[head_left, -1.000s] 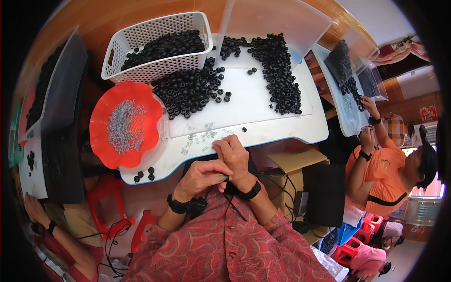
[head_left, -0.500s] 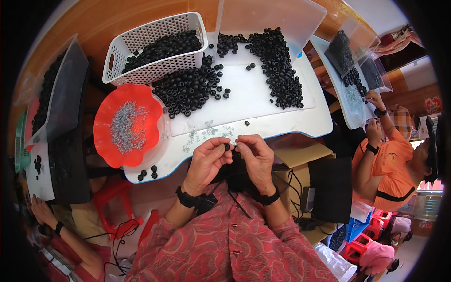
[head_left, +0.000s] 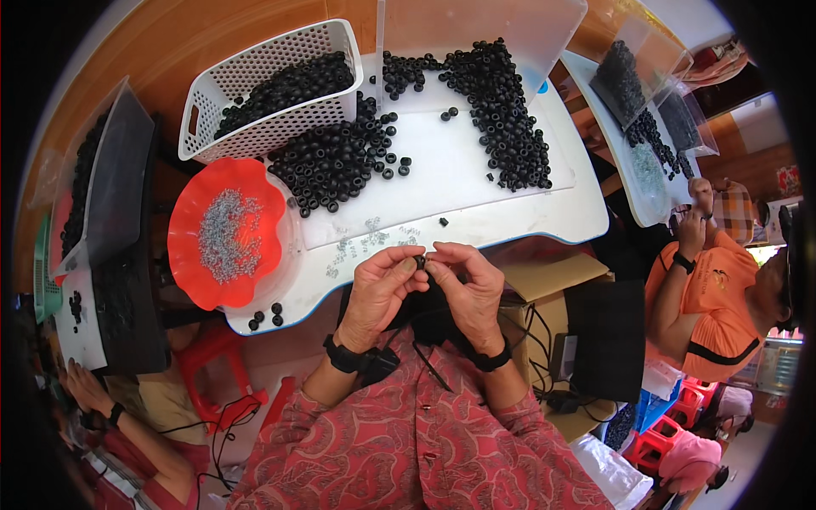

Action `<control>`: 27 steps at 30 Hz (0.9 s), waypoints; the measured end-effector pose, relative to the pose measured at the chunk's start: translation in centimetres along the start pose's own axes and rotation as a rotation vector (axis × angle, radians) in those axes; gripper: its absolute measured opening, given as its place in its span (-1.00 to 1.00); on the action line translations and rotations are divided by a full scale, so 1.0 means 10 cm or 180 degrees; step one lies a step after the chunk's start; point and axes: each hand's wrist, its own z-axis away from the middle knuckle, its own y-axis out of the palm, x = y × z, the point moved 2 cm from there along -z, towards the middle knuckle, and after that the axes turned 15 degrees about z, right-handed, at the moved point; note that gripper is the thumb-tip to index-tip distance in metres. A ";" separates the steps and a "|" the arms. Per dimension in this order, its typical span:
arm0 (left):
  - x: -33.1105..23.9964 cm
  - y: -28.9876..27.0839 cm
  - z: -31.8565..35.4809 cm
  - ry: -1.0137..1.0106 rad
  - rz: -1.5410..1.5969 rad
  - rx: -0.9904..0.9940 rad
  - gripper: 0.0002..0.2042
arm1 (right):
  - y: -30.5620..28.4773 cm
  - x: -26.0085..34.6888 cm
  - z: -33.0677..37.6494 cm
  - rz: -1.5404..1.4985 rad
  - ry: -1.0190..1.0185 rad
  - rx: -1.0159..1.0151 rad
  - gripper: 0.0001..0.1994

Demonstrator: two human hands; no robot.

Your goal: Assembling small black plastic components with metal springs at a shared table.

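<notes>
Close to the table's front edge, my left hand (head_left: 376, 289) pinches a small black ring-shaped plastic piece (head_left: 420, 263) between thumb and fingers. My right hand (head_left: 473, 293) meets it there, its thumb and forefinger pressed together against the piece; whatever tiny thing they may hold is hidden. Ahead lie a heap of the same black pieces (head_left: 327, 161) and a long strip of them (head_left: 506, 119). Small clear-grey bits (head_left: 228, 234) fill the middle of a red wavy-rimmed bowl (head_left: 189, 270), and more of these bits (head_left: 371, 238) are scattered on the white table (head_left: 544, 217).
A white perforated basket (head_left: 270, 132) with black pieces stands at the back left, beside a translucent upright bin (head_left: 484, 25). Cardboard boxes (head_left: 552, 297) and cables are right of my lap. A co-worker in orange (head_left: 710, 293) sits to the right; another person's hand (head_left: 87, 389) shows at left.
My right fingers have come in against the black piece, closing the small gap between my hands. The view has shifted slightly. The co-worker on the right has drawn the hands together.
</notes>
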 end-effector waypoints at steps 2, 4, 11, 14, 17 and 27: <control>0.01 -0.01 0.00 0.0016 -0.0082 0.0019 -0.78 | -0.01 0.02 0.00 0.0143 -0.0082 0.0089 -0.76; 0.00 -0.03 0.01 0.0035 -0.0159 0.0034 -0.78 | -0.05 0.06 -0.03 0.0247 -0.0132 0.0219 -0.76; -0.08 -0.04 0.05 -0.0387 -0.0684 0.0260 -0.78 | -0.15 -0.03 -0.08 -0.0410 0.0438 0.1213 -0.68; -0.06 -0.03 0.05 -0.0502 -0.0401 0.0346 -0.76 | -0.14 -0.05 -0.08 -0.0697 0.0585 0.1372 -0.65; -0.01 -0.08 0.03 -0.0463 0.0026 0.0348 -0.75 | -0.10 -0.05 -0.09 -0.1127 0.0690 0.1244 -0.65; -0.02 -0.02 0.03 -0.0368 -0.0306 0.0137 -0.76 | -0.02 -0.07 -0.07 -0.0610 0.0581 0.1033 -0.69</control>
